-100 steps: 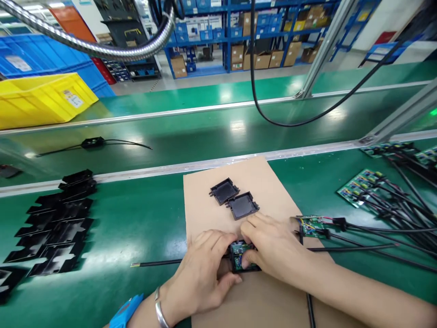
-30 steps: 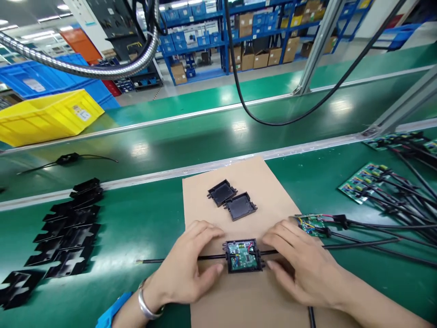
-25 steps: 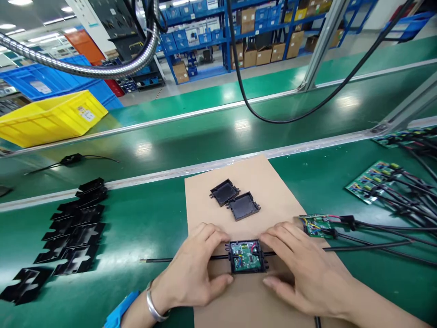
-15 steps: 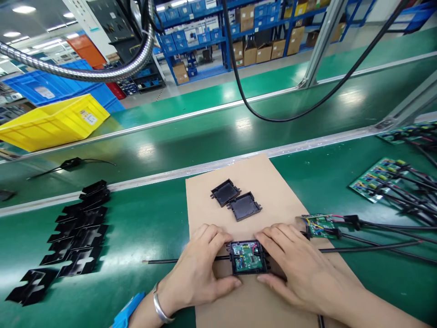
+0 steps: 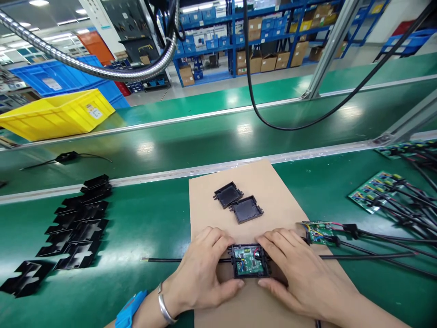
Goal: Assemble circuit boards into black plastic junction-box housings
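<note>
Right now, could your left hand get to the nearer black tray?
Probably yes. The left hand is by the box, and only bare cardboard seems to lie between it and the tray.

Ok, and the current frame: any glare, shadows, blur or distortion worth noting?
Head view: bright glare spots on the glossy green work surface; soft shadows on the brown cardboard sheet under the left hand and right hand; the small green circuit board fairly clear, its finest details too small to make out; the yellow plastic bin at the edge looks stretched, probably by a wide lens.
</note>
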Available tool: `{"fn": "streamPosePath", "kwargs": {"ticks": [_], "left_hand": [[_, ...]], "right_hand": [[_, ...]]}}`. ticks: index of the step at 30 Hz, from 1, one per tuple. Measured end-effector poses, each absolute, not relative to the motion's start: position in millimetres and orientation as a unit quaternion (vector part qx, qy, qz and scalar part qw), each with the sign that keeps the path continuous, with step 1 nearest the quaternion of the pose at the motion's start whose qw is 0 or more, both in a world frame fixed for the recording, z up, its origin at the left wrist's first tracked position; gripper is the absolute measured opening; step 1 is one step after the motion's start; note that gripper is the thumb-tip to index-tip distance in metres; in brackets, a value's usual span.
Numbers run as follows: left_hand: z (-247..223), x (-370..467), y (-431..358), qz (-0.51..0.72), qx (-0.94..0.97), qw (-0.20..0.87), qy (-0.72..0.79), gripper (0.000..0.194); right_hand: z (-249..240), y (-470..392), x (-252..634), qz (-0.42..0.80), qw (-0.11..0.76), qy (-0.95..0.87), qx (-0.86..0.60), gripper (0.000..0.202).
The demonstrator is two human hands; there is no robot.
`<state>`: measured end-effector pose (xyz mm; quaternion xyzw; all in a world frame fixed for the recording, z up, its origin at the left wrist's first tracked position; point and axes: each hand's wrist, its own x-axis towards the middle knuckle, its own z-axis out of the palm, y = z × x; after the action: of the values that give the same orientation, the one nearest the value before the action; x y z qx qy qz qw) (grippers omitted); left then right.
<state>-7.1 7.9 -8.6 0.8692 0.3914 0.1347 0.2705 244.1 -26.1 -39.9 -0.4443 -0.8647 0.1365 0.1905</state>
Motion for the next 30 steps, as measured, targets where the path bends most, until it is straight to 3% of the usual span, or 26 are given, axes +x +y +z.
{"fn": "streamPosePath", "kwargs": {"ticks": [5, 10, 16, 21, 24, 30], "left_hand": [[-5.8, -6.4, 5.4, 0.158, 0.868, 0.272, 0.383, 0.061], [-4.8, -5.6, 0.6, 0.14, 0.917, 0.163, 0.337, 0.03], [-3.2, 1.1, -5.0, 0.099, 0.951, 0.041, 0.291, 0.02], [-1.0, 2.0, -6.3, 0.138, 0.931, 0.103, 0.323, 0.034], [-3.7, 9.8, -9.4, 0.12, 0.944, 0.061, 0.3, 0.046], [-26.9, 16.8, -15.8, 0.135, 0.953, 0.012, 0.272, 0.043]], "right_hand": [[-34.6, -24.4, 243.3, 0.161, 0.185, -0.855, -0.457, 0.049], [-38.6, -25.4, 244.4, 0.16, 0.18, -0.857, -0.456, 0.053], [-39.3, -25.9, 244.5, 0.168, 0.179, -0.854, -0.458, 0.052], [-38.8, -25.0, 241.8, 0.141, 0.208, -0.856, -0.452, 0.054], [-37.1, -24.9, 241.3, 0.145, 0.22, -0.851, -0.454, 0.051], [-27.7, -25.6, 251.8, 0.185, 0.201, -0.846, -0.458, 0.049]]}}
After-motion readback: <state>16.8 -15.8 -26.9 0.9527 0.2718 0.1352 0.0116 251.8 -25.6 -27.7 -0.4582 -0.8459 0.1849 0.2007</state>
